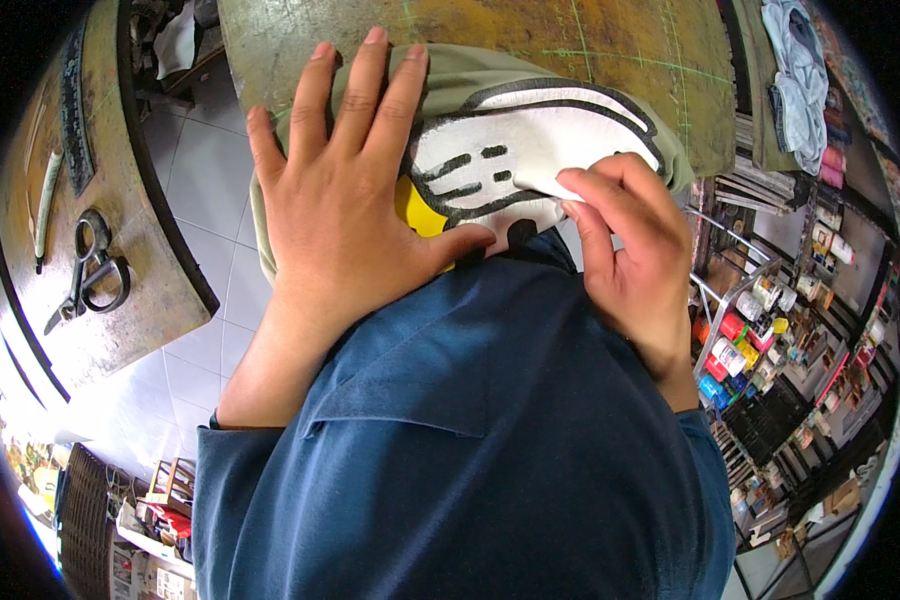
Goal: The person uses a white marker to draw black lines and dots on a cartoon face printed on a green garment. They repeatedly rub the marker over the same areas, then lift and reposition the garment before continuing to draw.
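The near edge of the worn, brown-green counter with thin green lines (650, 35) was hidden under the olive-green cloth with a big white, black and yellow picture (500, 120). The far edge of the counter was cut off at the top. The cloth lay by the near edge, and the dark-blue shirt (530, 420) covered its lowest part. Part of the yellow patch and the left side of the cloth were under the left hand (335, 185). It was hard to tell if the small white flap (547, 184) was a fold of the cloth or a loose bit.

The left hand lay flat, back side up, with its fingers spread wide and pointing to the far edge. The thumb stuck out to the right, over the bottom of the picture. These fingers pressed on the cloth but had nothing in their grip. The right hand (635, 225) came up from the lower right and bent in to the left. Its thumb and first finger were pinched together on the white flap, and the other fingers curled in.

Past the left edge, a gray tile floor (205, 165) showed. A second brown counter (160, 305) stood there, cut off at its left, with black-handled scissors (92, 265) near its right edge. Past the first counter's right edge were small, colorful bottles (735, 350), too tiny to make out well.
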The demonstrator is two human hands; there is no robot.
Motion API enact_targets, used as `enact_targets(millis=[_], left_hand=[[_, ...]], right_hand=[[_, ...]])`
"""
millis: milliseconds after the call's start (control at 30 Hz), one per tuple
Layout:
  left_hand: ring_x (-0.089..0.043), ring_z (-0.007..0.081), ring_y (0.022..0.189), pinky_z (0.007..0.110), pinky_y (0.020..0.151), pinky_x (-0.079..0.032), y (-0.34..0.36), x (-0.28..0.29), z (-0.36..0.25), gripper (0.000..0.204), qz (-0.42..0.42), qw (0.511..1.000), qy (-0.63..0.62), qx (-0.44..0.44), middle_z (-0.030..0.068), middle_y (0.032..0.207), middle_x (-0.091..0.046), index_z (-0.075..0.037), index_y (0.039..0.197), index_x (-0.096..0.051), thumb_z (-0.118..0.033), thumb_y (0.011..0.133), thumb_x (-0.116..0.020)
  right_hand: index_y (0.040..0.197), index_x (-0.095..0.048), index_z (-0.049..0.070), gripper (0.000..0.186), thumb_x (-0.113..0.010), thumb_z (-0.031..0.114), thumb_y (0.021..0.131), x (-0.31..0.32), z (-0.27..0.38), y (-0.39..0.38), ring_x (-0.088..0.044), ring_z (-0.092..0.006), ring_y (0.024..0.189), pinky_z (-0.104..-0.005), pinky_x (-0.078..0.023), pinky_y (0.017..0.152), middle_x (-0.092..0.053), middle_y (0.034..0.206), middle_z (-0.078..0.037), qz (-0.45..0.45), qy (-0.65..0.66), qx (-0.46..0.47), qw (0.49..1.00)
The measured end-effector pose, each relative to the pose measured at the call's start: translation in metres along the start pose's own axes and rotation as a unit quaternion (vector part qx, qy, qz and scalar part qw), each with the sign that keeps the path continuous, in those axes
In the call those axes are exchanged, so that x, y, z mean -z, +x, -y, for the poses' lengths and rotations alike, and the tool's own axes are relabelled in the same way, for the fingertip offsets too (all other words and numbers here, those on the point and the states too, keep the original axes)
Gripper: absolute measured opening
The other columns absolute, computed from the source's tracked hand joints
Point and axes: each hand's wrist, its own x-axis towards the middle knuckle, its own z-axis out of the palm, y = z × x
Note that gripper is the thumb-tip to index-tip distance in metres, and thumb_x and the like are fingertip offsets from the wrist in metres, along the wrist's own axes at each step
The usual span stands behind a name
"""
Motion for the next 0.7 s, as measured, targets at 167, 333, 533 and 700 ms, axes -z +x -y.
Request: enact_targets(millis=[167,333,533,700], left_hand=[[-0.031,0.0317,0.137,0.054,0.108,-0.019,0.001,0.0,0.001,0.115,0.002,1.0,0.003,-0.006,0.0094,0.147,-0.038,-0.018,0.144,-0.039,-0.082,0.052,-0.065],[-0.03,0.0319,0.137,0.054,0.108,-0.019,0.0,0.0,0.001,0.115,0.008,1.0,0.005,-0.001,0.0096,0.148,-0.038,-0.017,0.144,-0.039,-0.081,0.053,-0.065],[-0.03,0.0325,0.137,0.054,0.107,-0.019,0.001,0.0,0.0,0.115,0.011,1.0,-0.003,-0.001,0.0096,0.148,-0.037,-0.018,0.144,-0.038,-0.079,0.052,-0.068],[-0.03,0.0326,0.137,0.054,0.107,-0.02,0.001,0.0,0.0,0.115,0.011,1.0,0.001,0.0,0.0094,0.148,-0.037,-0.017,0.144,-0.038,-0.078,0.052,-0.068]], right_hand=[[0.096,-0.065,0.006,0.017,-0.065,0.002,0.079,-0.004,-0.005,0.009,-0.059,-0.0297,0.07,-0.036,-0.048,0.06,-0.058,0.081,-0.01,-0.023,0.003,-0.002,1.0],[0.095,-0.065,0.006,0.017,-0.066,0.002,0.079,0.004,-0.006,0.008,-0.06,-0.0296,0.07,-0.0365,-0.047,0.06,-0.058,0.081,-0.01,0.017,-0.003,0.016,1.0],[0.094,-0.065,0.006,0.017,-0.066,0.001,0.078,0.002,-0.007,0.011,-0.06,-0.0296,0.07,-0.0368,-0.047,0.06,-0.058,0.081,-0.01,0.002,0.004,0.014,1.0],[0.094,-0.065,0.005,0.017,-0.066,0.0,0.077,-0.001,-0.009,0.019,-0.06,-0.0299,0.07,-0.0367,-0.047,0.059,-0.057,0.08,-0.01,0.001,0.012,0.022,1.0]])
